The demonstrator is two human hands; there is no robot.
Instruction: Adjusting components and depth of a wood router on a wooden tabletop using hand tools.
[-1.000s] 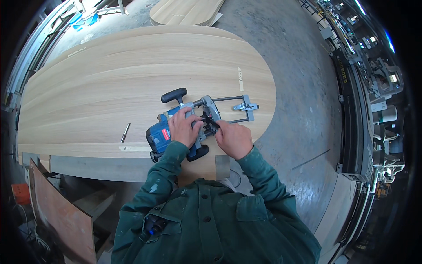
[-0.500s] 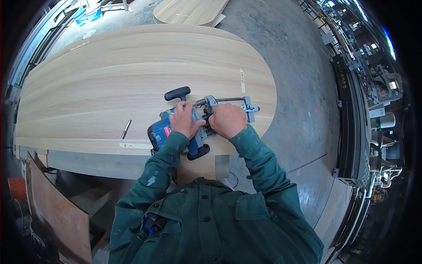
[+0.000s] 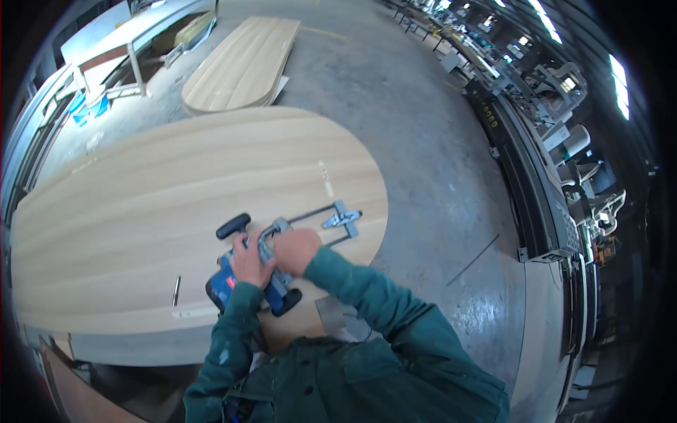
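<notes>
A blue plunge router (image 3: 221, 283) with black knob handles lies on its side on a pale oval wooden panel (image 3: 141, 211). My left hand (image 3: 250, 262) is closed over the router's body, fingers across the grey metal part. Right against the base, my right hand (image 3: 296, 252) is curled into a fist; what its fingers hold is hidden behind the hand. From the router an edge guide (image 3: 343, 219) on two metal rods reaches to the right, resting over the panel near its rounded end.
A pen (image 3: 176, 290) lies on the panel left of the router, beside a strip of tape (image 3: 194, 314). Another rounded panel (image 3: 240, 63) is on the floor beyond. A long dark machine (image 3: 522, 176) stands at the right.
My view has tilted up and turned right, so the panel and router appear lower and farther left. Both hands remain at the router, which lies in much the same place.
</notes>
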